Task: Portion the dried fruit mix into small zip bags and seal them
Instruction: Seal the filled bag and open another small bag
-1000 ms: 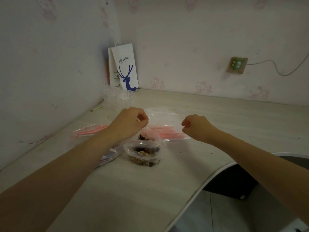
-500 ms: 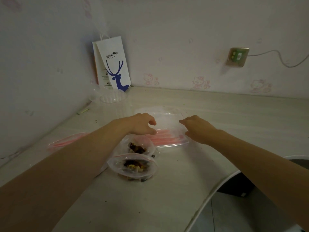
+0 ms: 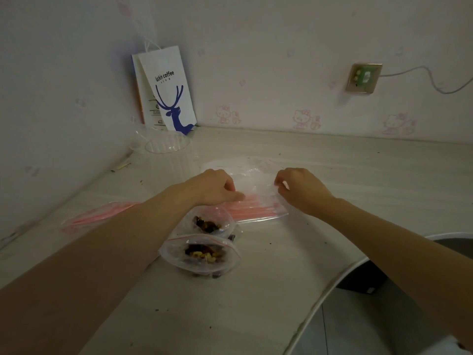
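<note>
Two small zip bags stand open on the desk with dried fruit mix inside: the near bag (image 3: pixel 201 254) and the one behind it (image 3: pixel 211 222). Beyond them lies a stack of empty clear zip bags (image 3: pixel 256 208) with red seal strips. My left hand (image 3: pixel 217 187) rests on the stack's left part, fingertips pressing near the red strips. My right hand (image 3: pixel 299 185) pinches the top bag's plastic at the stack's right side and lifts it a little.
A white paper coffee bag (image 3: pixel 169 89) leans in the wall corner, with a clear plastic cup (image 3: pixel 166 144) before it. Another pile of red-striped zip bags (image 3: pixel 99 213) lies left under my forearm. The desk edge (image 3: pixel 332 285) curves away on the right. Crumbs dot the desk.
Both hands came down from the air onto the stack of empty bags. The left hand now presses it and the right hand has pinched the top bag.
</note>
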